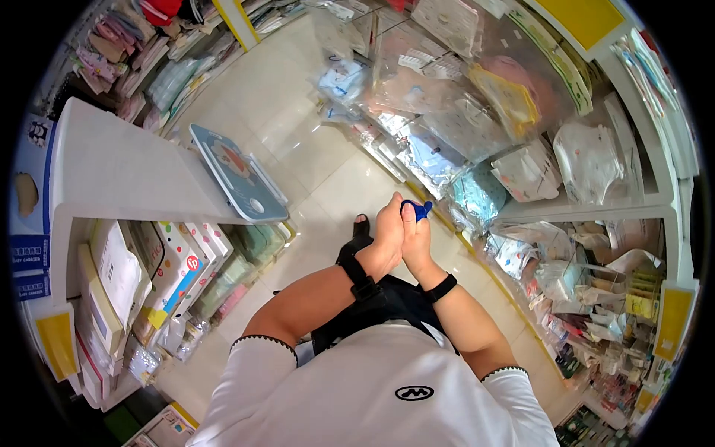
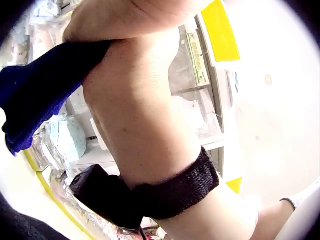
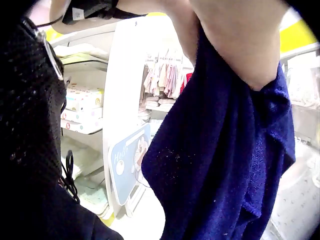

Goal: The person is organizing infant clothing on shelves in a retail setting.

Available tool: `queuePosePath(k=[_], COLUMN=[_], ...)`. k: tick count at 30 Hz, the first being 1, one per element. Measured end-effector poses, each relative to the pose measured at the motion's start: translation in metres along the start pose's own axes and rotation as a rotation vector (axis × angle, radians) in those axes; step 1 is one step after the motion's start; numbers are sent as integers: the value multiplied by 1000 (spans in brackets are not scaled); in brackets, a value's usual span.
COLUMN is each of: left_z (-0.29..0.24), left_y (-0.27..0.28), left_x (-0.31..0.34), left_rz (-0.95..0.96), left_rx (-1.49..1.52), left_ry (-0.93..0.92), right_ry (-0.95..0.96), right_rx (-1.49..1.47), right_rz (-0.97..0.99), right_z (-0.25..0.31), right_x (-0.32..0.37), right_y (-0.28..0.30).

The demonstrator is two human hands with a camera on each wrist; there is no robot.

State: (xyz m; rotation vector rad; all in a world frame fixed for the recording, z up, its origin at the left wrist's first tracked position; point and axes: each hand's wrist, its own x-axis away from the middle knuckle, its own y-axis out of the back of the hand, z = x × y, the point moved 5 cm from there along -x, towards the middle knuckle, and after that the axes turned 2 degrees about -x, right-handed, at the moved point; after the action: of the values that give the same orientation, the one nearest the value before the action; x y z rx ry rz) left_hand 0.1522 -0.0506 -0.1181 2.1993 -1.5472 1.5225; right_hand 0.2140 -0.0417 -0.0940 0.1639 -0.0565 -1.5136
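A dark blue terry cloth (image 1: 417, 210) is between my two hands, which meet palm to palm in front of my body. My right hand (image 1: 417, 237) grips the cloth, its thumb up along it. Against it presses my left hand (image 1: 387, 232), its fingers reaching forward and partly hidden. In the right wrist view the cloth (image 3: 215, 135) hangs down in loose folds below the hands. The left wrist view shows another part of the cloth (image 2: 45, 85) coming out beside the palm. Black straps (image 2: 175, 195) circle both wrists.
A white shelf unit (image 1: 134, 164) with boxes stands on the left, a blue-grey cartoon panel (image 1: 238, 175) leaning on its side. Shelves of plastic-wrapped goods (image 1: 462, 97) line the right. Pale floor tiles (image 1: 298, 149) run between them, and one sandalled foot (image 1: 362, 223) shows below.
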Motion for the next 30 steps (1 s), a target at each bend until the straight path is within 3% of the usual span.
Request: queuePosePath(k=[6, 10, 11, 12, 14, 16, 17, 18, 20, 23, 24, 27, 30], left_z=[4, -36, -43, -49, -68, -69, -65, -60, -69, -89, -88, -82, -83], left_y=[-11, -26, -19, -9, 5, 17, 22, 21, 6, -25, -17, 23, 42], left_x=[-11, 4, -2, -9, -21, -30, -36, -39, -19, 8, 1, -28, -41], left_rz=[188, 370, 336, 304, 216, 400, 517, 629, 680, 949, 853, 549, 462], left_rx=[-93, -375, -528, -677, -711, -689, -639, -580, -431, -109, -162, -325, -334], left_ry=[-26, -138, -185, -231, -148, 104, 184, 261, 284, 209, 255, 395, 314], right_ry=[5, -142, -301, -531, -537, -293, -305, -410, -621, -709, -641, -451, -225], right_rx=[39, 153, 101, -178, -260, -197, -273, -367, -917, -1201, -1216, -630, -201], right_rz=[-164, -247, -323, -283, -2, 83, 140, 153, 8, -82, -102, -261, -354], right_z=[-5, -3, -33, -33, -2, 19, 19, 24, 24, 24, 20, 10, 6], right_x=[-12, -28, -33, -32, -29, -22, -20, -19, -18, -25, -32, -32, -25], right_y=[14, 24, 32, 34, 18, -3, -14, -21, -36, -51, -58, -67, -82])
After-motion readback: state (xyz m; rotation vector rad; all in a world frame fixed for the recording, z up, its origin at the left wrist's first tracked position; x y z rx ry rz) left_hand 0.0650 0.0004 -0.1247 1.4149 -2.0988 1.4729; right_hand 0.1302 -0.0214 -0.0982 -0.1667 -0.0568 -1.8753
